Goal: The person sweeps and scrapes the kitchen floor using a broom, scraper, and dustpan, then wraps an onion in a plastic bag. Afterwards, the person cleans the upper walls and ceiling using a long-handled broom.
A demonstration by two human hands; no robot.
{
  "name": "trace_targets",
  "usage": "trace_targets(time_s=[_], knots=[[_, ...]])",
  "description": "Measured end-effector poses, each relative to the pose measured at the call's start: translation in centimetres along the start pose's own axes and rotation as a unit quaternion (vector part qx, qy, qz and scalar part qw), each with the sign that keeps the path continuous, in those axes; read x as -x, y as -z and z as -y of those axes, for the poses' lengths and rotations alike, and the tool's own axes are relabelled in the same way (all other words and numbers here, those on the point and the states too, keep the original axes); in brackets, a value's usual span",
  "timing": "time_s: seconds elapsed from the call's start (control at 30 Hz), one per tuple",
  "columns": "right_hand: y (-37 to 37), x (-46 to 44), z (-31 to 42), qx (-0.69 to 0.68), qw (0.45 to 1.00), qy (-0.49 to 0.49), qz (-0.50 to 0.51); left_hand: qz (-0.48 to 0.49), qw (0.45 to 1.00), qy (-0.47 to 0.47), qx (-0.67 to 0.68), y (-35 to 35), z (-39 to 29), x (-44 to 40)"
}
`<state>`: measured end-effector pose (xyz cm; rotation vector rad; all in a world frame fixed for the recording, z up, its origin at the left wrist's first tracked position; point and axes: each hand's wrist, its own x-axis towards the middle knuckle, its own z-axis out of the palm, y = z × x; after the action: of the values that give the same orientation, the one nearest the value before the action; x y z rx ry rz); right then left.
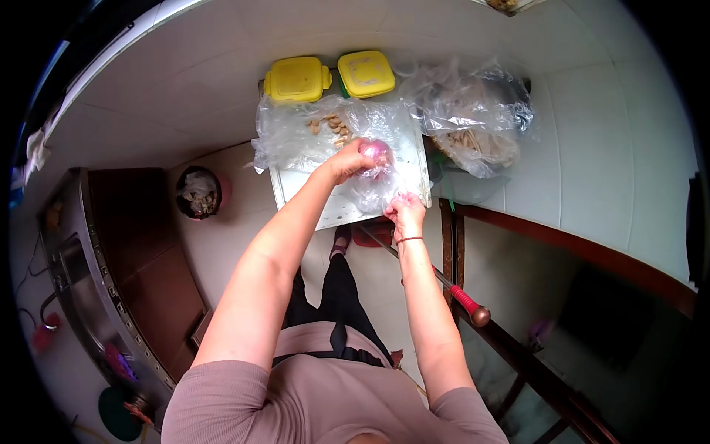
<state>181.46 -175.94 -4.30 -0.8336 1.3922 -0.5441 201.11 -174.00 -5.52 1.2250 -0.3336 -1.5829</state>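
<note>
My left hand is closed on a purple-red onion, which sits inside a clear plastic bag. The bag's loose end runs down toward my body, where the fingers of my right hand are pinched on it. Both hands are over a white board or tabletop. Just beyond my left hand, small tan pieces lie on a spread clear plastic sheet; their kind is unclear.
Two yellow-lidded containers stand against the wall. Crumpled clear bags with brownish contents lie on the right. A bin stands on the floor at left, near a dark brown cabinet. A red-gripped handle slants below my right forearm.
</note>
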Motion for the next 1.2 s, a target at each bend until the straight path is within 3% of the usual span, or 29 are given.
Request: trace_targets(time_s=[0.03,0.07,0.13,0.23,0.27,0.3,0.37,0.4,0.43,0.5,0.57,0.63,0.67,0.7,0.77,0.8,0.87,0.97,1.03,1.2], knots=[[0.0,-0.1,-0.1,0.029,0.999,0.013,-0.006,-0.044,0.993,0.013,-0.108,0.0,-0.2,-0.1],[0.1,0.0,-0.2,0.028,1.0,0.011,-0.006,-0.045,0.993,0.015,-0.108,0.0,-0.2,0.1],[0.5,0.0,-0.9,0.075,0.997,0.021,-0.008,-0.091,0.978,-0.083,-0.169,0.6,0.4,0.2],[0.4,0.1,-1.4,-0.009,0.999,0.005,-0.046,-0.128,0.984,-0.094,-0.076,2.3,0.9,0.5],[0.3,0.2,-1.6,-0.011,0.997,0.015,-0.07,-0.195,0.971,-0.088,-0.108,2.4,1.4,0.9],[0.5,0.1,-1.9,-0.012,0.997,0.015,-0.069,-0.195,0.971,-0.089,-0.11,2.5,1.6,1.5],[1.0,-0.1,-2.9,0.007,0.996,0.066,-0.059,-0.236,0.936,-0.156,-0.211,3.1,1.9,2.9],[1.2,-0.2,-3.4,0.006,0.996,0.066,-0.06,-0.3,0.895,-0.174,-0.279,2.2,1.6,4.4],[1.6,-0.2,-4.0,0.065,0.996,0.063,-0.013,-0.299,0.895,-0.174,-0.28,1.4,1.8,5.3],[1.9,-0.3,-5.0,0.142,0.987,0.068,0.039,-0.293,0.777,-0.345,-0.439,-0.4,2.2,6.7],[1.7,0.3,-5.3,0.13,0.988,0.081,-0.009,-0.247,0.776,-0.366,-0.45,-1.8,2.3,7.5],[1.1,1.4,-4.6,0.093,0.99,0.101,-0.039,-0.17,0.722,-0.356,-0.569,-2.2,3.2,8.0],[1.1,2.0,-4.3,0.057,0.989,0.117,-0.07,-0.185,0.696,-0.364,-0.591,-2.0,3.6,8.1],[1.6,2.1,-4.7,0.055,0.989,0.12,-0.071,-0.185,0.694,-0.367,-0.591,-1.8,4.1,8.4],[2.9,2.0,-6.1,0.144,0.961,0.215,-0.094,-0.19,0.724,-0.199,-0.632,-1.1,4.9,9.1],[2.5,3.6,-4.8,0.215,0.926,0.288,-0.116,-0.19,0.721,-0.203,-0.634,-0.8,5.3,9.6],[2.2,4.9,-4.0,0.211,0.924,0.299,-0.11,-0.245,0.729,-0.261,-0.584,-0.4,5.6,10.5],[2.0,5.2,-4.2,0.22,0.909,0.336,-0.108,-0.273,0.753,-0.292,-0.522,-0.4,5.3,12.7],[1.8,5.9,-4.1,0.22,0.92,0.31,-0.094,-0.279,0.75,-0.293,-0.523,-0.5,5.2,14.7],[2.5,8.3,-6.2,0.276,0.894,0.352,-0.018,-0.217,0.808,-0.193,-0.513,0.4,7.3,20.6]])
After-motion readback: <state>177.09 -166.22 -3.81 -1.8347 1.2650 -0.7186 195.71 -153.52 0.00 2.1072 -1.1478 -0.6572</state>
